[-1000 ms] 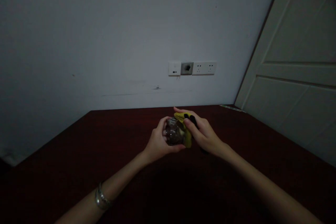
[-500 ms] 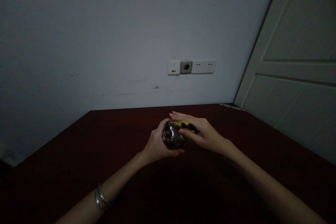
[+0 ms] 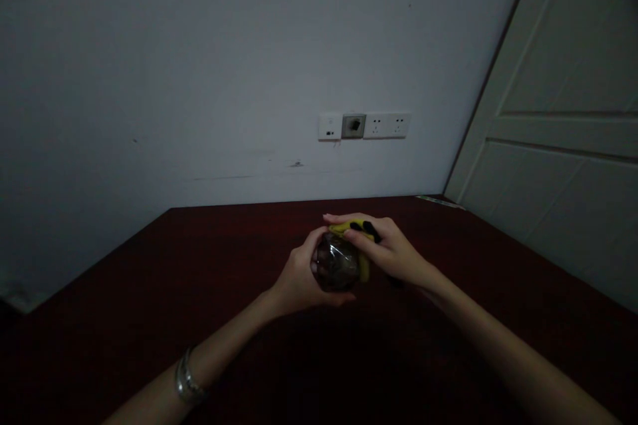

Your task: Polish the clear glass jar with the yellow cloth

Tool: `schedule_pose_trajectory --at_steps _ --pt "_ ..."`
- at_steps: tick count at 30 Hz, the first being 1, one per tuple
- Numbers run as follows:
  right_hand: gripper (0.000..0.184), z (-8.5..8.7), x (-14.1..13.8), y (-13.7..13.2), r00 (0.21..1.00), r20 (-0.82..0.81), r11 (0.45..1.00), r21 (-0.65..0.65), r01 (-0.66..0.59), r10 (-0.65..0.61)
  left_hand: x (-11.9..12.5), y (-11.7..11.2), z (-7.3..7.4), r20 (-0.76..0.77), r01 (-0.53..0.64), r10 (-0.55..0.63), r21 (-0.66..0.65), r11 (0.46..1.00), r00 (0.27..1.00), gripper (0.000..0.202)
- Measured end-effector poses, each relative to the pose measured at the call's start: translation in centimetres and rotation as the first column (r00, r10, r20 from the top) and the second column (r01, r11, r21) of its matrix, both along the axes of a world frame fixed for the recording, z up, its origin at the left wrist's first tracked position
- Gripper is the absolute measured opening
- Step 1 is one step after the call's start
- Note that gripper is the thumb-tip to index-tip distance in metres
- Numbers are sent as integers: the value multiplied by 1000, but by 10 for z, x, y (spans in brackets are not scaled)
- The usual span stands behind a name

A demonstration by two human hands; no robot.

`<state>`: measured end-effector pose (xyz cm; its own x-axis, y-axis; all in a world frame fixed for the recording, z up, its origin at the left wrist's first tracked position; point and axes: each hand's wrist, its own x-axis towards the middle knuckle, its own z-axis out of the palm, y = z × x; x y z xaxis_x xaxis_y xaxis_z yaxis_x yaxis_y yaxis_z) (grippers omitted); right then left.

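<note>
My left hand (image 3: 302, 275) is wrapped round the left side of a brown-tinted, see-through glass cup (image 3: 339, 265). Its fingers show through the glass, and the thumb lies along the near underside. The cup is held above the table, its shiny rounded surface facing me. In my right hand (image 3: 393, 249) is a yellow cloth with black spots (image 3: 355, 226), pinched between thumb and fingers. The cloth presses on the cup's upper right edge, and a fold of it hangs down behind the cup's right side.
Beneath my hands spreads a dark red table (image 3: 219, 246), pushed against a pale wall (image 3: 224, 80). A row of white sockets (image 3: 387, 126) is set in the wall. To the right stands a panelled door (image 3: 558, 119). A silver bracelet (image 3: 185, 378) circles my left wrist.
The cup has shifted slightly right and down and turned in my left hand. My right hand has slid the cloth to the cup's upper edge, and more cloth shows on the right.
</note>
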<state>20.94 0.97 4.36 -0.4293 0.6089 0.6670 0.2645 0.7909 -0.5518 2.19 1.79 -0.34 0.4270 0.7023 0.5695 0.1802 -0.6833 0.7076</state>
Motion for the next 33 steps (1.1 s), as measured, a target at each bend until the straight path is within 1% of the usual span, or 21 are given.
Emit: schedule_pose_trajectory --at_steps 2,4,7,9,10,12,15,17,19,21,24,27,30,33 --pt "31 0 0 -1 1000 -10 1000 31 4 -4 1 0 1 15 6 -6 -17 1000 1000 96" --pt "34 0 -1 -6 999 33 991 132 -19 14 2 1 -1 44 20 -18 -48 999 999 96" --pt "39 1 -4 -14 983 177 946 310 -98 43 3 6 -8 93 25 -18 -67 997 996 92" --pt "41 1 -5 -16 968 245 918 372 -137 46 3 8 -10 106 9 -3 -60 998 994 89" --pt "40 1 -5 -15 968 248 915 378 -141 47 2 7 -10 101 5 1 -58 998 995 89" --pt "35 0 -6 -12 984 173 938 333 -101 44 1 5 -5 65 4 0 -48 999 998 91" --pt "26 -2 -6 -5 1000 -22 987 163 -8 11 1 -1 4 2 -21 22 -12 1000 1000 98" --pt "24 -4 -7 -3 996 -83 996 87 28 -21 1 -3 8 -9 -40 40 -24 999 999 99" --pt "25 -6 -9 -5 996 -73 992 109 58 -50 2 -3 8 -12 -60 60 -56 997 998 97" --pt "29 -7 -10 -8 998 -14 979 192 62 -61 3 -2 5 -13 -79 79 -72 994 997 93" --pt "33 -7 -11 -14 994 108 954 300 -3 -31 4 2 0 6 -67 68 -68 995 998 86" --pt "32 -5 -8 -16 982 189 931 360 -66 -3 4 4 -3 19 -35 36 -73 997 999 86" --pt "29 -3 -6 -15 978 205 927 361 -98 23 3 4 -2 19 -13 14 -78 997 1000 87" --pt "29 -2 -6 -14 991 129 955 290 -69 33 1 2 2 -16 16 -16 -44 999 1000 88"
